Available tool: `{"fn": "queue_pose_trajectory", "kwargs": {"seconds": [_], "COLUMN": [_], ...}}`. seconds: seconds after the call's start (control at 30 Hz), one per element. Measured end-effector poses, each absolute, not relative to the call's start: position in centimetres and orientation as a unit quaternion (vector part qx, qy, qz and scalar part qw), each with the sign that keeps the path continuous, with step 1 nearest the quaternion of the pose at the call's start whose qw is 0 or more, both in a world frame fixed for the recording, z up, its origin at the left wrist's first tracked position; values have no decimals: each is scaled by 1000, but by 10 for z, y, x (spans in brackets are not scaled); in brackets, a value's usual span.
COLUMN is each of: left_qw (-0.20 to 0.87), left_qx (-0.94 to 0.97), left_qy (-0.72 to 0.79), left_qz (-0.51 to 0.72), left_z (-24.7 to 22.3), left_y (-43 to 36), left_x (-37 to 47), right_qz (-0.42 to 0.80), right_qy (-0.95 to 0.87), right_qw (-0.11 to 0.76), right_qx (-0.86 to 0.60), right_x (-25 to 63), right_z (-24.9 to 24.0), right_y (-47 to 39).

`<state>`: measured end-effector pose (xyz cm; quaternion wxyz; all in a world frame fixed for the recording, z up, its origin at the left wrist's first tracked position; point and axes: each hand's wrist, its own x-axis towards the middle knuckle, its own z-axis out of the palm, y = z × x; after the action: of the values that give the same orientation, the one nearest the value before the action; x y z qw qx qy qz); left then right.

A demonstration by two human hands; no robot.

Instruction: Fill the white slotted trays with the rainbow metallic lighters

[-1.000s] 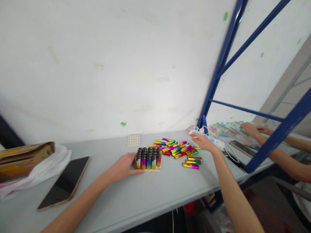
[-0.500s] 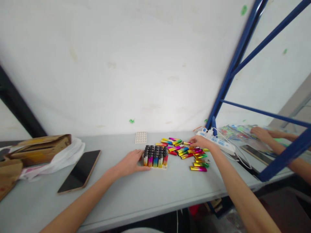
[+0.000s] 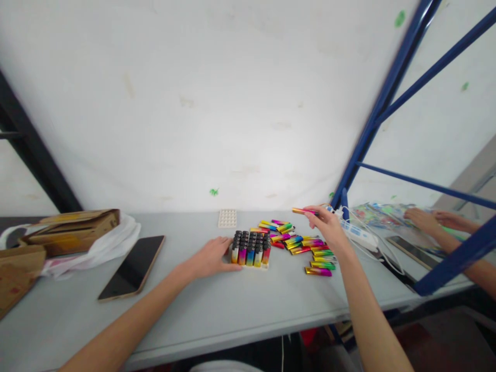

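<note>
Upright lighters (image 3: 250, 249) with black tops and shiny coloured bodies stand packed in rows in a white tray (image 3: 265, 266). My left hand (image 3: 211, 257) grips the tray's left side, thumb along the front and fingers behind. Raised over the loose pile, my right hand (image 3: 324, 225) pinches one gold and magenta lighter (image 3: 300, 211) between thumb and fingers. Beneath it, a loose heap of metallic coloured lighters (image 3: 293, 241) lies on the table to the right of the tray. A second white tray (image 3: 227, 218), with a grid of holes, lies flat behind the filled one.
A phone (image 3: 134, 268) lies at left, beside cardboard boxes (image 3: 73, 235) and a white plastic bag (image 3: 96, 248). On the right are a power strip (image 3: 360, 234) with cables and a blue metal frame (image 3: 366, 134). Beyond it, another person's hands (image 3: 422, 219) are over plastic bags.
My right hand has lifted from the pile, now with a lighter between its fingers. My left hand stays at the tray. The view has shifted slightly.
</note>
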<state>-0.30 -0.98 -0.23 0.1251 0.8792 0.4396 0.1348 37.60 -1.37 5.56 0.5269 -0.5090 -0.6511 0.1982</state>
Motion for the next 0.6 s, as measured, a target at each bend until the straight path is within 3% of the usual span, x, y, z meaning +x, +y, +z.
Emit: {"fn": "queue_pose_trajectory", "kwargs": {"seconds": [0.13,0.3,0.5,0.6], "left_qw": [122,120,124,124], "left_qx": [883,884,886,886], "left_qy": [436,432,426,424], "left_qz": [127,129,133,138], "left_z": [-2,-4,-3,-4], "left_y": [-9,-8,-8,-8], "left_x": [-3,-4,-6,-6], "right_qz": [254,408,511,485], "right_qy": [-628,-649,-581,-554], "right_qw": [531,481,531,564], "right_qx": [-509,-426,-346,-374], "right_x": [339,306,282,275], "right_z": [50,45,42,38], "right_y": [-17,-27,-33,-28]}}
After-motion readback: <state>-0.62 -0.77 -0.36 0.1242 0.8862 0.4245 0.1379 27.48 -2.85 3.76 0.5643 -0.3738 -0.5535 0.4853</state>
